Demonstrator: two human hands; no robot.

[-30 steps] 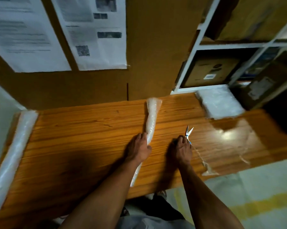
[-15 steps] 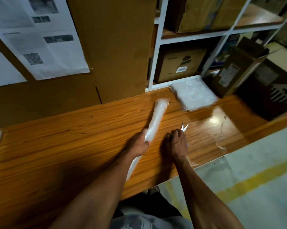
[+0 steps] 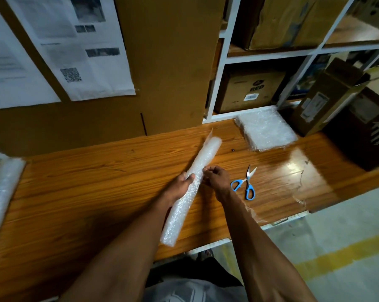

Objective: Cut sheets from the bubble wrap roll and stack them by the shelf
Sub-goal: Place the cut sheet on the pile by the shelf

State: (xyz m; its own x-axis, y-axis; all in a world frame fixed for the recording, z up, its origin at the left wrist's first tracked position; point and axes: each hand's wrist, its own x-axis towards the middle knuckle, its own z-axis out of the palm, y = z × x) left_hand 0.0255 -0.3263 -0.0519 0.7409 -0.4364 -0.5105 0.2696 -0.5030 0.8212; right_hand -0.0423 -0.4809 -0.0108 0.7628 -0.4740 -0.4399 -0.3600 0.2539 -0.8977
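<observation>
Hands at mid-counter: left hand (image 3: 182,182) grips the bubble wrap roll (image 3: 192,186); right hand (image 3: 216,178), fingers curled, pinches the roll's edge at 3 o'clock of the left. Roll lies diagonally on the wooden counter (image 3: 86,192). Blue-handled scissors (image 3: 245,184) lie blades parted just beside the right hand at 3 o'clock. Stack of cut sheets (image 3: 266,130) at 1 o'clock, against the white shelf (image 3: 219,88).

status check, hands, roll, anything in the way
Left hand grips roll; right hand pinches its edge. Scissors lie free on table. Stack by shelf. Nothing blocking.
</observation>
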